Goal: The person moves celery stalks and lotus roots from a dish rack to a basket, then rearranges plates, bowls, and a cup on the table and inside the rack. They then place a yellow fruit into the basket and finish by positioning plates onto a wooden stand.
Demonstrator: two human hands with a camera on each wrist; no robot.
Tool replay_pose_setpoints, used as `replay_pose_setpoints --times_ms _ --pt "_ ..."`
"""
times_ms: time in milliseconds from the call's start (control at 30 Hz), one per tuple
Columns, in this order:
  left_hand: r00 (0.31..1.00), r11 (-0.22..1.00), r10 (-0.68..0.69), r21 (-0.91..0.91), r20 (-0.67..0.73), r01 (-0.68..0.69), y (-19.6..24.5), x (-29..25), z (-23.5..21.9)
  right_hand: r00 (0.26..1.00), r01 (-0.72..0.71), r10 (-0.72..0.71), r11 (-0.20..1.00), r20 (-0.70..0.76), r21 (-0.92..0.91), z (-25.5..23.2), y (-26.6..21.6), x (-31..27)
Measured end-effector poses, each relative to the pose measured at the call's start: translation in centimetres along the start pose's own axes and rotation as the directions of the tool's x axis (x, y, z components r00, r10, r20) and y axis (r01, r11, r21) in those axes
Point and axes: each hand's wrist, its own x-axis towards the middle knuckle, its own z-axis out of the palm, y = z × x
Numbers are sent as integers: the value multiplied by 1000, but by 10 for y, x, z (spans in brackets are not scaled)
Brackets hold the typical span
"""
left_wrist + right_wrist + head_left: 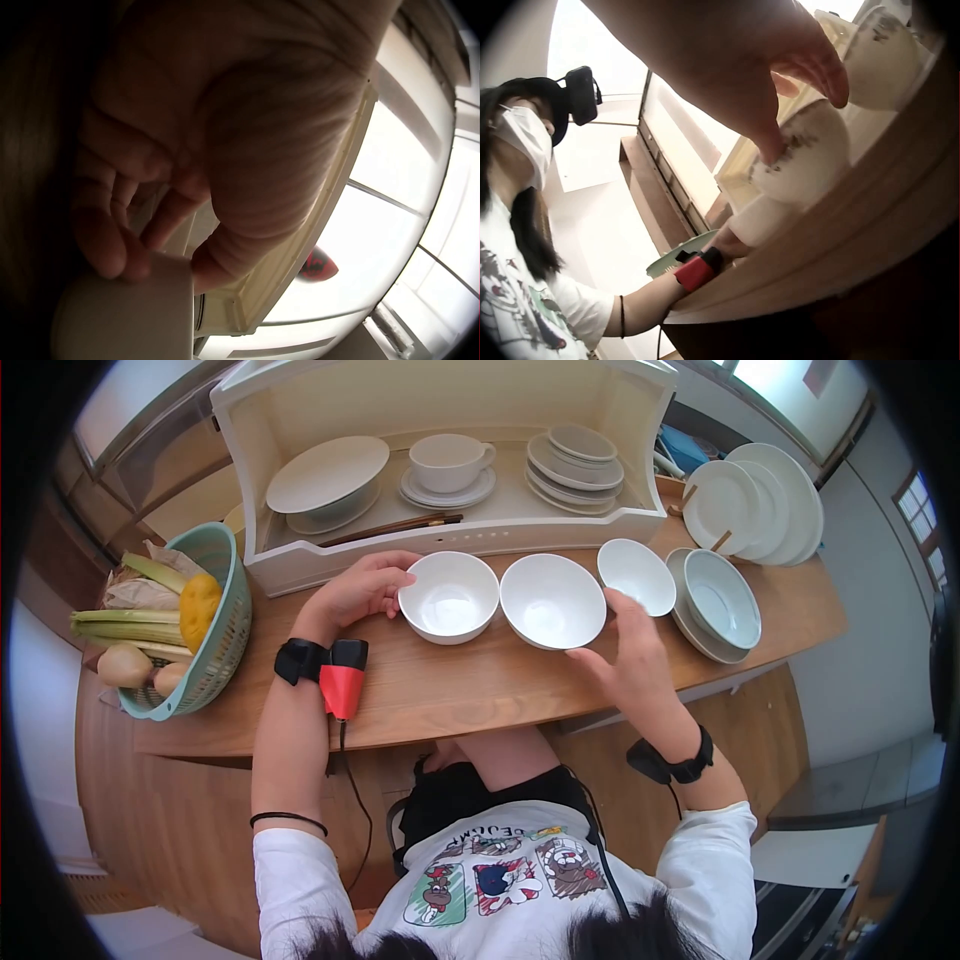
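Observation:
Two white bowls stand side by side on the wooden table, nearly rim to rim in the head view. At the left bowl (pixel 449 605) (pixel 127 319), my left hand (pixel 368 588) grips the left side, thumb at the rim and fingers against the outer wall. The right bowl (pixel 552 602) (pixel 817 154) is held by my right hand (pixel 640 660), with the thumb low on the near side and fingertips at the right rim. Printed decoration shows on its outside in the right wrist view. Just beyond that hand sits a smaller white bowl (pixel 636 576) (pixel 885 64).
A cream shelf unit (pixel 450 540) behind the bowls holds plates, a cup on saucers and stacked dishes. Left is a green basket (pixel 235 630) of vegetables. On the right are nested bowls (pixel 724 600) and upright plates (pixel 720 505) in a rack. The table edge (pixel 480 728) runs in front.

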Motion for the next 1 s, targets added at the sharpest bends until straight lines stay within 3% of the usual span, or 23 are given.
replay_pose_setpoints --times_ms 100,200,233,300,333,400,533,633,667,700,733,800,833,900,933,1000 --pt "1000 1000 -15 -1 -14 15 2 -1 2 997 69 -72 989 -19 -128 -17 -23 7" --pt "1000 1000 -18 -3 -15 18 2 -2 2 943 302 -311 949 120 92 -11 -50 11" --pt "1000 1000 -16 -3 -17 16 2 -2 2 942 305 -315 948 119 92 -3 -57 13" --pt "1000 1000 -11 -9 -6 11 2 -2 2 906 312 -370 912 207 267 16 -66 16" --pt "1000 1000 -8 -5 -9 8 2 -2 1 905 317 -375 910 203 267 25 -67 16" --pt "1000 1000 -7 -10 10 8 1 -1 0 875 280 -351 929 335 241 39 -69 18" --pt "1000 1000 -14 -4 19 14 0 0 -2 862 277 -322 946 391 169 40 -81 29" --pt "1000 1000 -9 -19 19 9 0 -2 4 874 213 -366 880 320 425 30 -98 65" --pt "998 997 48 -51 -31 -49 1 -3 10 873 201 -393 830 290 521 34 -103 85" --pt "991 991 103 -78 -82 -110 2 -5 13 858 -7 -297 808 418 589 40 -107 108" --pt "994 993 68 -99 90 -59 2 -4 -2 811 -216 -214 755 544 619 48 -111 133" --pt "999 998 25 -54 48 -23 -2 -2 -2 746 -509 -73 577 661 639 69 -118 177" --pt "1000 1000 -17 -10 3 18 -1 -1 -2 750 -503 -77 580 657 641 82 -118 195" --pt "1000 1000 -9 2 -4 9 -1 0 -2 621 -774 65 207 781 598 113 -114 225" --pt "1000 1000 -8 -1 18 8 -4 2 -4 627 -769 58 210 777 604 128 -112 236" --pt "1000 1000 -12 -10 28 12 -1 -1 -2 547 -835 195 55 814 548 155 -108 251"
